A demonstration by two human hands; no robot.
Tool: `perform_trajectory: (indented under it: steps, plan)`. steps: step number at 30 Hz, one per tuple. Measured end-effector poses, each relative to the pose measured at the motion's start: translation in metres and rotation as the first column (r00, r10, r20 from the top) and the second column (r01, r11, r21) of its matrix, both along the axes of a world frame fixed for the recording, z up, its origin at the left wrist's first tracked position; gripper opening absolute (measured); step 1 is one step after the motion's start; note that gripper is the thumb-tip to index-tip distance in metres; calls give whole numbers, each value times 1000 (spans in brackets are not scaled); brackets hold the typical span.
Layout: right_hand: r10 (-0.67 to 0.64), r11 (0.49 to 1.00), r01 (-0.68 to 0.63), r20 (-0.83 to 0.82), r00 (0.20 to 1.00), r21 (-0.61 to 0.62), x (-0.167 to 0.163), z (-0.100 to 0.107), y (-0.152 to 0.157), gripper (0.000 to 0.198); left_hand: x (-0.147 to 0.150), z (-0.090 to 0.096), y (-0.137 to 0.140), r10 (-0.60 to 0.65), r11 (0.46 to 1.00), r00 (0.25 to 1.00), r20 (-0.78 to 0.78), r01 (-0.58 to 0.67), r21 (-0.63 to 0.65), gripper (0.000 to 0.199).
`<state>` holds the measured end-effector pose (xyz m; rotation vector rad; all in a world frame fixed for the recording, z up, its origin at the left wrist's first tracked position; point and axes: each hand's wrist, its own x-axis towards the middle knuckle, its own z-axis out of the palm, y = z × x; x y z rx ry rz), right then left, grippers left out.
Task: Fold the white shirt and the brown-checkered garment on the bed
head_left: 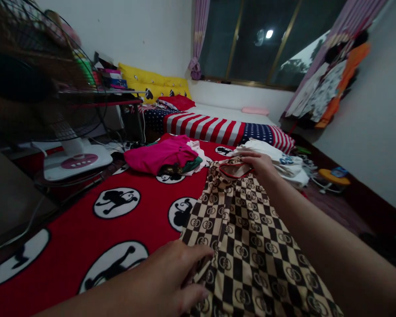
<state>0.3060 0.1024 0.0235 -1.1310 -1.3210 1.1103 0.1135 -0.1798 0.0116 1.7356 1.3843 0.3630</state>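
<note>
A brown and beige checked garment (240, 229) with a printed motif lies spread on the red bed cover, its red-edged neckline (235, 170) at the far end. My right hand (259, 164) reaches to that neckline. Its fingers are stretched out over the right shoulder of the garment, and the thumb is mostly hidden. Closer to me, my left hand (176, 275) is at the garment's left edge. Thumb and forefinger are apart there, with checked cloth showing between them; the other fingers are partly hidden.
A pink cloth bundle (165, 154) and white clothes (275, 160) lie beyond on the red cover (155, 229). At left stands a fan (75, 160) beside a cluttered table (102, 92). A second bed (211, 125) is under the window; clothes (330, 88) hang at right above a stool (333, 177).
</note>
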Motion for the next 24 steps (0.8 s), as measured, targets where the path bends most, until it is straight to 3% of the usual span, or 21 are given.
perform_trajectory:
  steps: [5, 9, 12, 16, 18, 20, 22, 24]
  plan:
    - [-108, 994, 103, 149, 983, 42, 43, -55, -3, 36, 25, -19, 6, -25, 999, 1000, -17, 24, -35, 50]
    - [-175, 984, 155, 276, 945, 91, 59, -101, -4, 29, 39, -34, 13, -78, 994, 995, -57, 73, -87, 52]
    - [-228, 971, 186, 345, 910, 151, 62, -119, -7, 27, 41, -31, 19, -217, 967, 976, 22, 218, -133, 48]
    - [-272, 955, 194, 403, 874, 223, 62, -127, -10, 32, 38, -15, 39, -437, 870, 875, 210, 470, -150, 45]
    - [-275, 953, 186, 418, 866, 241, 62, -128, -10, 32, 39, -14, 61, -398, 914, 898, 189, 405, 3, 37]
    - [-289, 946, 184, 432, 854, 267, 62, -128, -11, 32, 41, -21, 91, -264, 927, 960, 95, 225, 300, 33]
    - [-344, 913, 182, 448, 825, 364, 60, -126, -15, 29, 42, -37, 126, -94, 818, 996, -2, 79, 569, 43]
    - [-449, 829, 172, 451, 771, 531, 58, -121, -21, 24, 42, -56, 157, 4, 783, 994, -114, 68, 619, 48]
